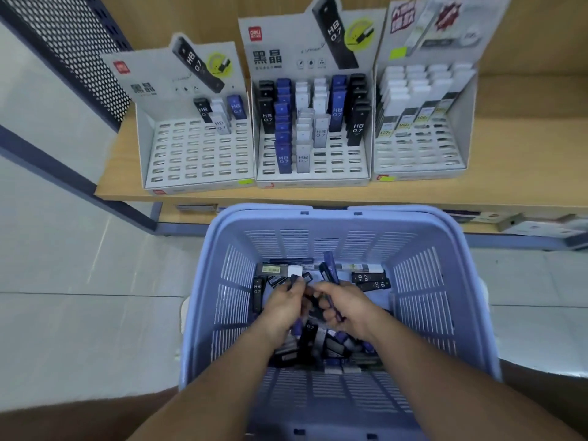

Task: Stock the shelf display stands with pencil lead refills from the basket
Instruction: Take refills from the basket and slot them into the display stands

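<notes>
Both my hands reach down into a light blue slotted basket [423,281] holding several black, blue and grey lead refill cases [370,279]. My right hand [345,308] grips several blue and black refill cases [331,268], their ends sticking up past my fingers. My left hand [284,302] closes its fingertips on a dark case among the loose ones. On the wooden shelf [121,160] stand three grey display stands: the left stand [197,151] has only a few cases at its back, the middle stand [313,135] is about half filled, the right stand [420,122] holds white cases.
A dark perforated metal panel [79,43] rises at the shelf's left end. A lower shelf [525,226] with flat packages shows behind the basket. Pale floor tiles [79,281] lie to the left of the basket.
</notes>
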Motion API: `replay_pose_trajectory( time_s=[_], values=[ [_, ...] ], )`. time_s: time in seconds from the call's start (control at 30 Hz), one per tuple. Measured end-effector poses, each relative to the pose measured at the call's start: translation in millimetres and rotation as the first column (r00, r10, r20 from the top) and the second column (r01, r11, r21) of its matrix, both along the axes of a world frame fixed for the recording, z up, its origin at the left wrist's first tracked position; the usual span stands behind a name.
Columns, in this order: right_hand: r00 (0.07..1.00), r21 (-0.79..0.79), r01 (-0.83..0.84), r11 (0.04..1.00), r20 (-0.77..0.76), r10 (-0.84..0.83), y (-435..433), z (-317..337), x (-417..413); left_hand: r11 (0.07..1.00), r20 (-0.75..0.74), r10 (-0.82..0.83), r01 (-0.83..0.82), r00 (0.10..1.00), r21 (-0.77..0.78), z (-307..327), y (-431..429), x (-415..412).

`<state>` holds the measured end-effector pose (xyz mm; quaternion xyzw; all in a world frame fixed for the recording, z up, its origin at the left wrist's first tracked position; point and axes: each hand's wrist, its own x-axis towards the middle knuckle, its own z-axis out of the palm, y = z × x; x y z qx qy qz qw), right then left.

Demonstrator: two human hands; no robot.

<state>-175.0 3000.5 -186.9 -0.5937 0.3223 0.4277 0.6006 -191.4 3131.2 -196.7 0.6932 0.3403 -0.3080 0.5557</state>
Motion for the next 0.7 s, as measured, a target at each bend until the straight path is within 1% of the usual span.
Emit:
replay_pose_trajectory(
  time_s=[0.03,0.07,0.1,0.13,0.17,0.23,0.3,0.4,0.47,0.57,0.63,0.7],
  values=[
    [0.999,0.032,0.034,0.999,0.021,-0.035,3,11,0,0.992,0.015,0.111,-0.109,0.994,-0.068,8,-4,3],
    [0.996,0.049,0.073,0.996,0.044,-0.075,6,24,2,0.975,0.045,0.188,-0.181,0.981,-0.129,22,-7,7],
    [0.993,0.059,0.092,0.994,0.075,-0.096,8,37,2,0.961,0.079,0.23,-0.213,0.97,-0.177,37,-9,11],
    [0.99,0.073,0.088,0.993,0.107,-0.095,9,50,2,0.952,0.115,0.241,-0.212,0.964,-0.22,51,-10,15],
    [0.987,0.104,0.074,0.992,0.132,-0.088,9,64,1,0.939,0.148,0.25,-0.202,0.957,-0.279,64,-9,17],
    [0.983,0.217,0.065,0.974,0.156,-0.1,6,88,-2,0.912,0.186,0.238,-0.153,0.953,-0.381,94,-9,16],
    [0.974,0.296,0.026,0.955,0.206,-0.09,2,112,-6,0.903,0.219,0.206,-0.098,0.954,-0.419,117,-7,13],
    [0.947,0.295,-0.02,0.955,0.313,-0.077,-4,138,-11,0.885,0.288,0.115,0.034,0.951,-0.465,145,2,13],
    [0.932,0.306,0.01,0.952,0.342,-0.12,-9,153,-13,0.896,0.367,0.082,0.093,0.927,-0.434,167,14,16],
    [0.908,0.328,0.057,0.943,0.377,-0.186,-15,176,-12,0.942,0.479,0.02,0.144,0.878,-0.303,205,30,23],
    [0.876,0.363,0.143,0.921,0.386,-0.288,-17,191,-10,0.966,0.512,-0.036,0.162,0.858,-0.203,229,38,25],
    [0.824,0.408,0.218,0.886,0.409,-0.391,-18,208,-7,0.97,0.524,-0.144,0.224,0.839,-0.093,250,44,23]
  ],
)
